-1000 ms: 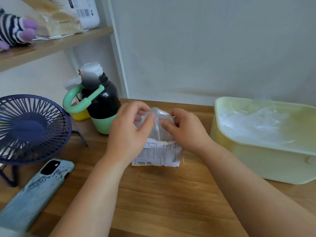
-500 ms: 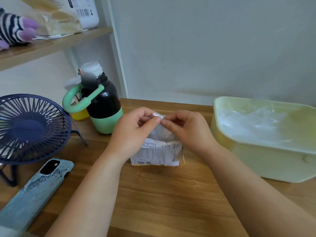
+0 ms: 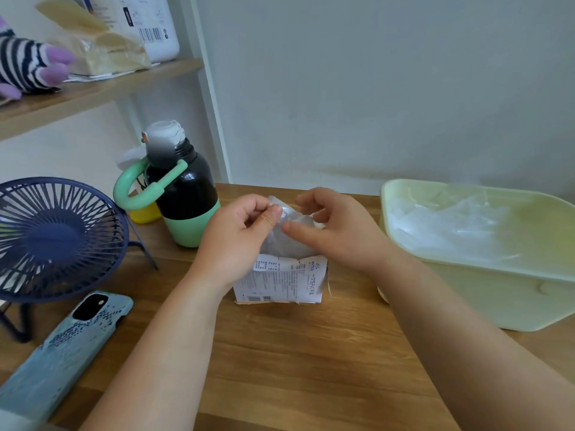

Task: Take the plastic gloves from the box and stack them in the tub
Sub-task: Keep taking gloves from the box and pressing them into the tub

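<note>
A small white printed box [image 3: 280, 283] stands on the wooden desk in the middle of the head view. Clear plastic gloves [image 3: 287, 236] bulge out of its open top. My left hand [image 3: 239, 237] pinches the top of the plastic between thumb and fingers. My right hand [image 3: 336, 231] is at the plastic from the right, thumb pressed on it and fingers curled above it. To the right stands a pale yellow-green tub [image 3: 485, 293] with a layer of clear gloves [image 3: 448, 225] lying inside.
A black and mint bottle [image 3: 183, 194] with a green loop handle stands left of the box, a yellow object behind it. A navy desk fan [image 3: 53, 237] and a phone [image 3: 65, 353] in a blue case lie at the left. A shelf hangs upper left.
My hands have parted a little at the top of the plastic, and the right hand's fingers have lifted and curled. The box and the tub have stayed in place.
</note>
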